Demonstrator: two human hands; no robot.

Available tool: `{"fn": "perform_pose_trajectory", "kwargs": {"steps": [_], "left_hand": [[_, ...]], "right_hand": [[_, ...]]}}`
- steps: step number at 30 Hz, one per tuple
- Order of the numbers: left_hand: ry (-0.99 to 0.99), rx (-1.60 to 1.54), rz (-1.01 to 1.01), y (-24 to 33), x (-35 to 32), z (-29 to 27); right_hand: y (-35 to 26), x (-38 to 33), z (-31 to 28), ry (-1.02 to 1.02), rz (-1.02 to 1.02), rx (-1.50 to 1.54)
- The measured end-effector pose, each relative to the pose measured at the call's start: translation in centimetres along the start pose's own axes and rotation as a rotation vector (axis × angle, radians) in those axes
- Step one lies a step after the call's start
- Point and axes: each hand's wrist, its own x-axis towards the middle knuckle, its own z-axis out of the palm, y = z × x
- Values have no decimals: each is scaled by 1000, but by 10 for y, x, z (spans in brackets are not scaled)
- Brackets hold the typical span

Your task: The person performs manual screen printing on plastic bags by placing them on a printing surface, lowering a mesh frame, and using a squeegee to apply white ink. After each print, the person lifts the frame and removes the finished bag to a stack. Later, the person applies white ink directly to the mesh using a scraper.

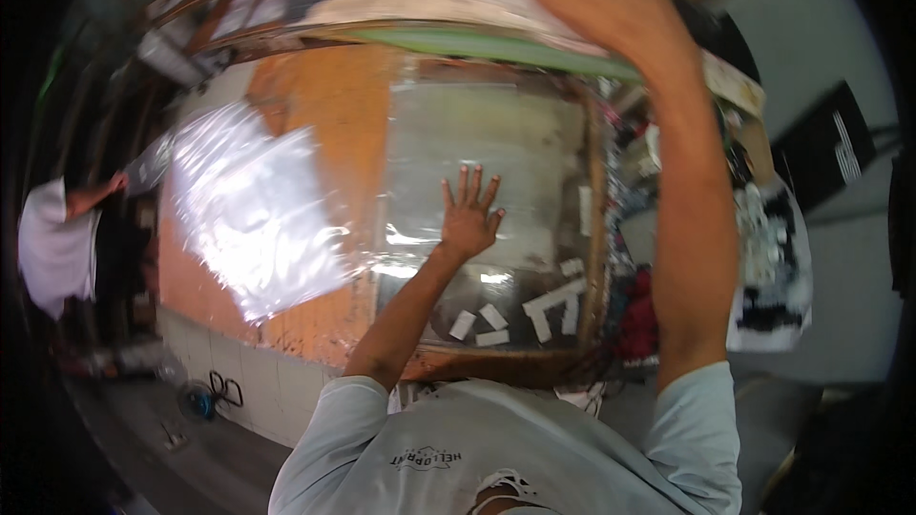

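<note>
- While the left hand (468, 227) lies flat with its fingers spread, the clear sheet (534, 133) is under it, on the right part of the bench (353, 114).
- That grip is open: the palm is down and holds nothing.
- The right hand (611, 0) is up at the far side, past the green strip (458, 41). Some of its fingers run out of view, so I cannot tell if that grip is open or closed.
- The sheet looks thin, smooth and light. It should bend and slide with ease, and it may cling to what is below.
- A far corner looks like a good place to take hold, with a soft pinch. A hard pull could crease it.
- On the left of the bench is a shiny pile (267, 229) of clear plastic. It looks soft and slippery, and its layers could slip apart, so two hands, one on each side, would hold it best.
- White bits (553, 298) are at the near right. I cannot tell if they lie on top of the clear layer or under it.
- Far over on the left is a person (57, 248), with one hand near the pile.
</note>
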Motion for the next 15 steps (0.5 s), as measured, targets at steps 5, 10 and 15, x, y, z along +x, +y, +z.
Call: {"fn": "perform_pose_trajectory", "kwargs": {"steps": [5,10,15], "left_hand": [[-60,-63,70,39,5,1],[-23,-232,-33,60,-16,-9],[-52,-22,-93,63,-58,-10]], "right_hand": [[-2,-15,-20,-89,-77,260],[21,-16,-23,-11,-160,272],[28,-8,-16,34,-225,265]]}}
